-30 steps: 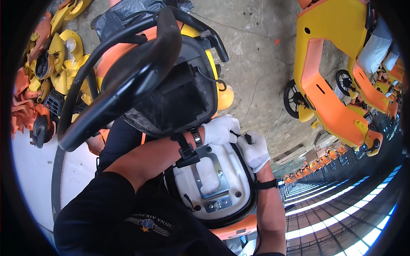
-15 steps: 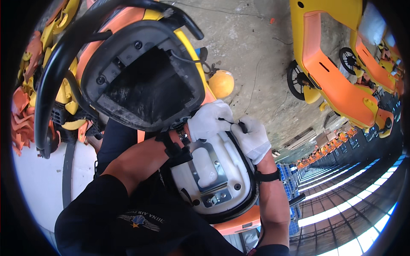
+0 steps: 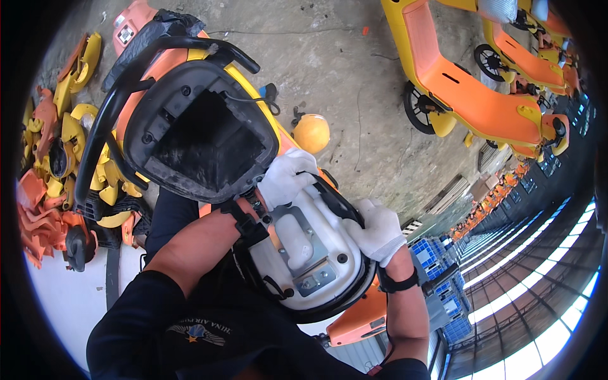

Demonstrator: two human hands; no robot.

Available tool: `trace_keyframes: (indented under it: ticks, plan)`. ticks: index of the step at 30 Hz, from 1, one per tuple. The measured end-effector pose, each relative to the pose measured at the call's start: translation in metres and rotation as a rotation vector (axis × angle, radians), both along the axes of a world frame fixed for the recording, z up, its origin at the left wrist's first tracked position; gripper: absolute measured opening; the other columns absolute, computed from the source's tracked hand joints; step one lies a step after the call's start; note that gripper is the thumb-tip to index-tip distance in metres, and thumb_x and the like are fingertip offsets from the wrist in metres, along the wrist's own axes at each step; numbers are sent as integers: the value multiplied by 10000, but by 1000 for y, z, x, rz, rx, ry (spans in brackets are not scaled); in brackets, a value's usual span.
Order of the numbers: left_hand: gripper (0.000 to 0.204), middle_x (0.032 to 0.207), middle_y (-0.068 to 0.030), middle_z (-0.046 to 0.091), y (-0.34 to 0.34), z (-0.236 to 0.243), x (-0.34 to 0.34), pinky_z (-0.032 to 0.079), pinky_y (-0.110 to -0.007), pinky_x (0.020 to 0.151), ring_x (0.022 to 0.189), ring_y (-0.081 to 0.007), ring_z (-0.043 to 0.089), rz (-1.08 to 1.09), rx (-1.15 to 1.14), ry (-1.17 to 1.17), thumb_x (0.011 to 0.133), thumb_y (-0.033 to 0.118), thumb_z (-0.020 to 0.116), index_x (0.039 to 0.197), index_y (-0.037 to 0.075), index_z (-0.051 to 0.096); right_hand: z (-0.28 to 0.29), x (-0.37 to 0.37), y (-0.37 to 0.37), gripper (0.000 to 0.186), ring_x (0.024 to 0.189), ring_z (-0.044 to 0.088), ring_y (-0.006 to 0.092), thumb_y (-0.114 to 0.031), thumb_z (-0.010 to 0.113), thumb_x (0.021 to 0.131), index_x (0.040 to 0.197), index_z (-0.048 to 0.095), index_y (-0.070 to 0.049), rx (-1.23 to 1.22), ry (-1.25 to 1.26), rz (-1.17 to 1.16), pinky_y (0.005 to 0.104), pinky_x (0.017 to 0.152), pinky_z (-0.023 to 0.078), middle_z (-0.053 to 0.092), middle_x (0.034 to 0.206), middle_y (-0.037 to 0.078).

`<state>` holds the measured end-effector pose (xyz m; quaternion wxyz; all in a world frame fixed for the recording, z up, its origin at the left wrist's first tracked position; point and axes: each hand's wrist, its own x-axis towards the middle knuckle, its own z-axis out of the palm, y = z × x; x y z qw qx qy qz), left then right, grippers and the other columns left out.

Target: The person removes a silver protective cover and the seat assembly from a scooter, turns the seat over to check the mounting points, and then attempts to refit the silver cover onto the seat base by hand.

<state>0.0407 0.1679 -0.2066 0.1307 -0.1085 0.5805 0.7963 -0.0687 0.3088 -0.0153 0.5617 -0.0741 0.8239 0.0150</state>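
Observation:
A scooter seat (image 3: 345, 244) lies with its underside up in front of me, showing a white plastic base, a metal bracket and a black rim. My left hand (image 3: 288, 177), in a white glove, closes on the seat's far edge by the hinge, its fingertips partly hidden. At the right edge, my gloved right hand (image 3: 375, 231) wraps round the black rim, thumb toward the white base. Between my left hand and the far rim, a black strip of the cover stands off the base. Beyond the seat gapes the scooter's black storage bin (image 3: 212, 145).
A curved black grab bar (image 3: 104, 120) arches round the bin. A yellow round part (image 3: 311, 133) lies on the concrete floor. Loose orange and yellow body panels (image 3: 47, 218) are heaped at left. Other orange and yellow scooters (image 3: 475, 82) stand at right.
My hands have come apart from their pinch at the rim. The right moved nearer me along the edge; the left shifted slightly left. The whole view has shifted too.

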Motion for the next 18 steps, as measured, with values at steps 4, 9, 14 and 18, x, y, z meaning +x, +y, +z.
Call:
trace_keyframes:
  ticks: [4,9,14,18]
  plan:
    - [159,844,-92,617,-9,7,-9,491,-391,792,889,-307,586,-138,-141,90,699,2,657,852,45,648,-4,3,-5,267,851,620,410,-303,601,837,971,644,-76,-38,45,-46,466,756,502,638,903,200]
    - [226,922,-95,626,-6,45,-38,497,-389,805,912,-313,593,-331,-117,356,709,14,631,930,62,646,-11,5,5,242,870,609,407,-286,565,865,933,633,-64,-76,30,-165,463,757,491,625,880,213]
    - [245,892,-131,609,-1,52,-42,495,-394,791,894,-327,598,-477,-116,262,701,89,694,931,42,626,-17,9,9,230,824,604,414,-271,549,892,879,597,-46,-135,127,-120,469,727,483,620,833,211]
    - [271,885,-139,601,0,53,-44,491,-399,777,868,-337,598,-434,-35,186,688,119,733,920,39,617,-16,10,4,226,802,608,404,-271,560,893,859,579,-48,-135,209,-121,477,699,477,621,811,196]
